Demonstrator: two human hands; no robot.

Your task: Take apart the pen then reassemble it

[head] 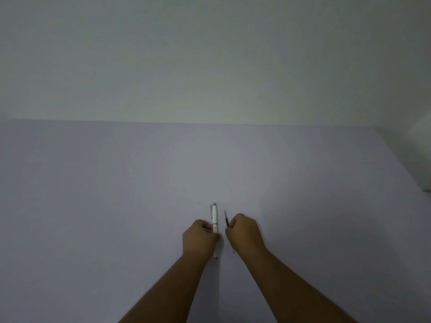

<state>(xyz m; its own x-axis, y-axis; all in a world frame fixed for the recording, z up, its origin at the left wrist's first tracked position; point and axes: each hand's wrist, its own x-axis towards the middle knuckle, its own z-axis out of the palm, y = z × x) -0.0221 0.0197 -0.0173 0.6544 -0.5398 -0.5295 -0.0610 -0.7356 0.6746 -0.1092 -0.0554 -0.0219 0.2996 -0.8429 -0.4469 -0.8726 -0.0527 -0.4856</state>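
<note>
A white pen body [214, 215] with a clip near its far end stands lengthwise away from me, and my left hand [200, 237] grips it around the middle. Its near tip [216, 255] pokes out below the hand. My right hand [245, 231] pinches a thin dark ink refill [226, 219], whose pointed end sticks out away from me. The refill is a short gap to the right of the pen body and roughly parallel to it. A pale sliver shows under the right hand; I cannot tell what it is.
A plain light table [140, 206] spreads all around the hands, with its far edge meeting a pale wall [210, 66]. The table's right edge runs diagonally at the far right, with a pale object [419, 127] beyond it.
</note>
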